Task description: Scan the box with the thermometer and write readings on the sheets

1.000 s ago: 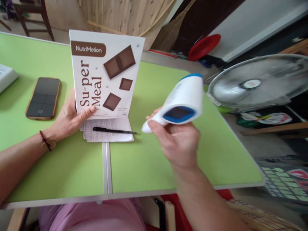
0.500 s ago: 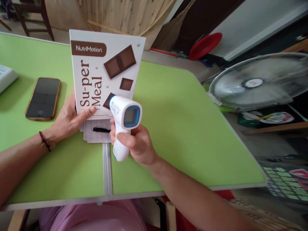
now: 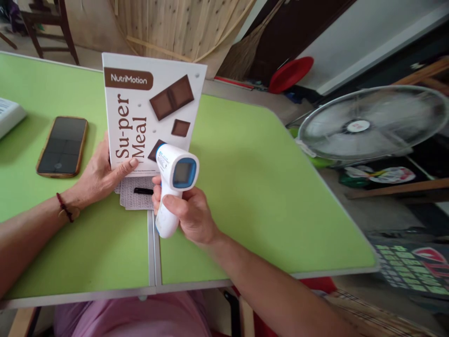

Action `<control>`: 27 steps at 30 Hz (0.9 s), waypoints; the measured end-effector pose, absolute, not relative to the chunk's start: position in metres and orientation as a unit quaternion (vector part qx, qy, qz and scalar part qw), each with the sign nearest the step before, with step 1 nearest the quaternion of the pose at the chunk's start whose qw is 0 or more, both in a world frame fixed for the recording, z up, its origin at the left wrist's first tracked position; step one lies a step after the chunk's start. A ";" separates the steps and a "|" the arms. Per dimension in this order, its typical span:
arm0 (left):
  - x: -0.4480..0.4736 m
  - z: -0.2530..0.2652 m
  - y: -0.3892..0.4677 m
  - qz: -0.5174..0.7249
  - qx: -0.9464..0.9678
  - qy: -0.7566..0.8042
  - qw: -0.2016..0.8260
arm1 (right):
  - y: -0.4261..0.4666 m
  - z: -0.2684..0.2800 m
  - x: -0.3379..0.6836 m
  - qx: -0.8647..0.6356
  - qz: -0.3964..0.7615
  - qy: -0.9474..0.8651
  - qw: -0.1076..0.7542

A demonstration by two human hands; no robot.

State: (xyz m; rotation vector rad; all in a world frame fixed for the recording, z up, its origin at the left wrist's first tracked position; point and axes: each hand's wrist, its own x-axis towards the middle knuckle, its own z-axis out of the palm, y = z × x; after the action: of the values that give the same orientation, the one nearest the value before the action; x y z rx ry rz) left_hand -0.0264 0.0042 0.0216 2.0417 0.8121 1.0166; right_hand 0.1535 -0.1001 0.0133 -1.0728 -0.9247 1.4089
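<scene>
My left hand [image 3: 100,168] grips the lower left corner of a white box [image 3: 135,117] printed "NutriMotion Su-per Meal" with chocolate pieces, thumb in front and the other fingers mostly hidden behind. The box stands upright, tilted slightly. My right hand [image 3: 191,210] is wrapped round the handle of a white and blue infrared thermometer [image 3: 168,206]. Its nose points at the lower part of the box, and its small screen faces me with no readable figures. Below the box, a sheet of handwritten paper [image 3: 135,201] lies on the table, with a black pen [image 3: 143,191] partly hidden by my right hand.
A phone in a brown case [image 3: 63,146] lies left of the box on the green table [image 3: 263,196]. At the far left edge is part of a white object [image 3: 9,114]. A fan [image 3: 372,125] stands beyond the table's right side, near a red basin [image 3: 291,75].
The thermometer and my right hand have shifted slightly left in the picture. The whole view has moved a little too; both hands keep their holds.
</scene>
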 end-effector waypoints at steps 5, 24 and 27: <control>-0.026 0.022 0.004 0.390 0.784 0.320 0.361 | -0.100 0.012 0.154 -0.463 0.585 -0.396 0.535; -0.024 0.024 0.006 0.409 0.783 0.293 0.367 | -0.100 0.013 0.156 -0.459 0.578 -0.419 0.529; -0.024 0.024 0.005 0.404 0.784 0.299 0.364 | -0.100 0.012 0.155 -0.455 0.577 -0.424 0.529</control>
State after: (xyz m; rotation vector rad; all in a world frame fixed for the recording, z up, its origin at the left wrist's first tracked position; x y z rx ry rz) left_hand -0.0242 0.0053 0.0239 2.0189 0.7697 1.0389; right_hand 0.1555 -0.1002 0.0124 -1.0858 -1.0135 1.3783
